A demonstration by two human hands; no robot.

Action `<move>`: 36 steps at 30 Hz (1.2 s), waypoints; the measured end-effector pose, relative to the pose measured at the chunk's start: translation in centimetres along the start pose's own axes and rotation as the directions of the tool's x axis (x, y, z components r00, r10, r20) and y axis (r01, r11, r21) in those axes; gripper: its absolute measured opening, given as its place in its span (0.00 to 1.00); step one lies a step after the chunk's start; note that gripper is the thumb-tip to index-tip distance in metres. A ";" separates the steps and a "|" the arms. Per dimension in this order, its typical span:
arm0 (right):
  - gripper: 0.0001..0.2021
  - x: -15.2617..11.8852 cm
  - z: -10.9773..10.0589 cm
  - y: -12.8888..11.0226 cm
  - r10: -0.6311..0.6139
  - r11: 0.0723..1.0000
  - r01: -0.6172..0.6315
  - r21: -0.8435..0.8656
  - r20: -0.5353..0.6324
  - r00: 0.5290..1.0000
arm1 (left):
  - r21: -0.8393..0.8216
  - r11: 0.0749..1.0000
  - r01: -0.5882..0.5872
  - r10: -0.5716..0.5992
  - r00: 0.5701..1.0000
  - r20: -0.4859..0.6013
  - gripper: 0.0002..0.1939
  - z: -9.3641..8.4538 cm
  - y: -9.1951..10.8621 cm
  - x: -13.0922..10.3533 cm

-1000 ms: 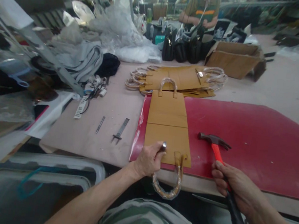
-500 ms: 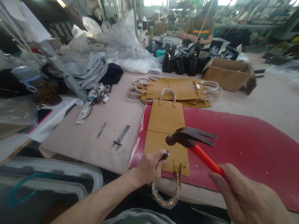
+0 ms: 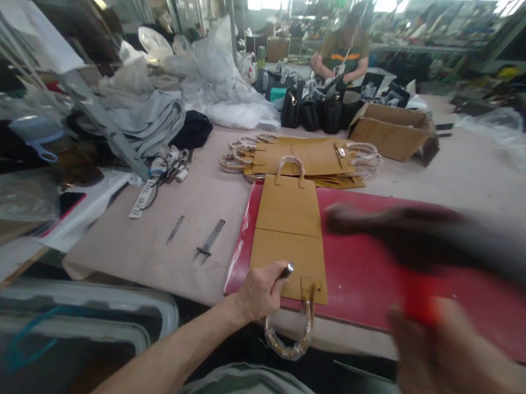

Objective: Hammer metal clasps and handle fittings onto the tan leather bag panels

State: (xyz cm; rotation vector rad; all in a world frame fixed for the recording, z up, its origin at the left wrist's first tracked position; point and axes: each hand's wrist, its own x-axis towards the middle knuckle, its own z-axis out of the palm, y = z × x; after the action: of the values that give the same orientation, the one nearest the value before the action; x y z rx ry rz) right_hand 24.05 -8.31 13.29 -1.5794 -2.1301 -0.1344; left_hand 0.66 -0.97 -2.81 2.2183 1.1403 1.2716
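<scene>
A tan bag panel [image 3: 289, 217] lies on the red board [image 3: 366, 294], one plastic-wrapped handle at its far end and another hanging over the table's front edge. My left hand [image 3: 260, 292] is closed around a short metal punch [image 3: 287, 269], whose top end shows above my fingers near the panel's front. What the punch's lower tip touches is hidden by the hand. My right hand [image 3: 453, 371] grips a claw hammer [image 3: 399, 231] by its red handle, raised at the right and smeared by motion.
Beyond the board lies a stack of tan panels [image 3: 302, 157] with wrapped handles. A thin metal rod [image 3: 175, 229] and a pronged tool [image 3: 209, 241] rest on the left. Black bags [image 3: 310, 109] and a cardboard box [image 3: 388, 133] stand farther back, near a seated co-worker [image 3: 343, 52].
My right hand has swung the hammer up and to the right, away from the punch. My left hand keeps its hold on the punch over the panel.
</scene>
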 end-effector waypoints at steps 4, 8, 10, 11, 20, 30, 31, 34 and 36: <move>0.14 -0.3 0.5 0.0 -0.035 0.992 0.022 0.124 0.108 0.994 | -0.005 0.999 0.040 -0.040 0.999 0.014 0.12 0.0 -0.1 -0.1; 0.17 0.1 1.1 1.3 0.237 0.932 -0.273 0.239 0.171 0.956 | -0.030 0.999 0.032 -0.031 0.999 0.026 0.09 -0.5 0.1 0.0; 0.17 0.4 2.6 2.0 0.306 0.899 -0.377 0.220 0.298 0.904 | -0.062 0.997 0.040 -0.037 0.998 0.048 0.10 -0.8 0.3 0.2; 0.16 0.5 3.6 2.3 0.334 0.881 -0.422 0.212 0.353 0.874 | -0.075 0.996 0.051 -0.047 0.997 0.058 0.11 -0.9 0.4 0.3; 0.13 3.0 12.2 1.4 0.488 0.832 -0.555 -0.014 0.495 0.719 | -0.121 0.989 0.089 -0.081 0.994 0.069 0.06 -1.5 0.8 0.3; 0.14 3.2 12.6 1.7 0.526 0.807 -0.587 -0.070 0.538 0.659 | -0.121 0.992 0.045 -0.049 0.998 -0.032 0.09 -2.1 0.5 0.2; 0.14 3.2 12.7 1.7 0.522 0.810 -0.583 -0.071 0.540 0.660 | -0.099 0.994 -0.045 0.045 0.999 -0.008 0.11 -2.1 0.5 0.2; 0.15 3.3 12.7 1.6 0.517 0.819 -0.567 -0.089 0.544 0.661 | -0.071 0.982 -0.175 0.177 0.984 0.023 0.13 -2.1 0.4 0.0; 0.15 3.4 12.6 1.5 0.520 0.817 -0.567 -0.103 0.555 0.649 | -0.127 0.992 0.022 -0.031 0.997 -0.066 0.10 -1.9 0.4 -0.1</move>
State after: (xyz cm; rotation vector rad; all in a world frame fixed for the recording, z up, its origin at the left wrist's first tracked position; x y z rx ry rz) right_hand 20.73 -0.36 3.37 -2.3507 -1.8699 0.7026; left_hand -0.73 -1.50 -1.57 2.0767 1.0789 1.3779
